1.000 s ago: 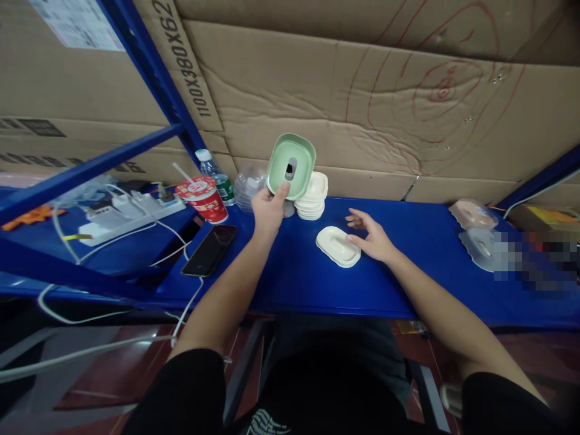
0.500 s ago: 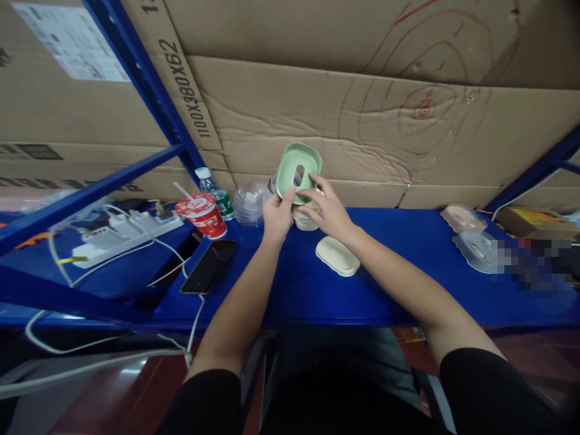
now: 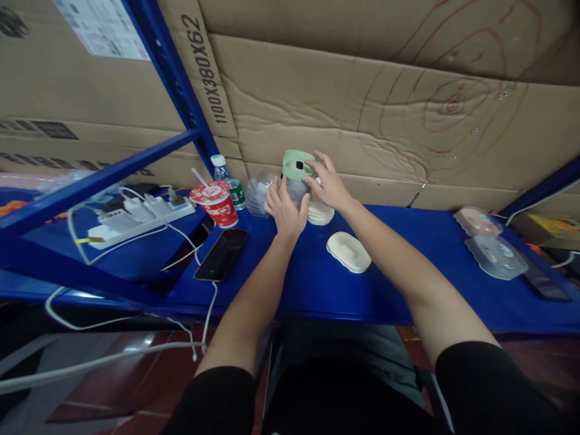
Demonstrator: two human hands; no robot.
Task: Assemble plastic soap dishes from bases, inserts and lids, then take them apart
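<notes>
A pale green plastic cover with an oblong hole sits tilted at the back, over a clear plastic container. My right hand has its fingertips on the cover's right side. In front of the clear container, my left hand is open, fingers spread; whether it touches the container is hard to tell. Partly hidden behind my right hand stands a stack of cream lids. One more cream oval lid lies on the blue table nearer to me. Stacked clear bowls stand left of my left hand.
A red paper cup with a straw, a water bottle and a phone are at left, beside a power strip with loose cables. Clear packages lie at right. Cardboard walls the back.
The green cover has come down and tipped toward the clear container. My left hand has let go of it and spread open below. The view has shifted slightly.
</notes>
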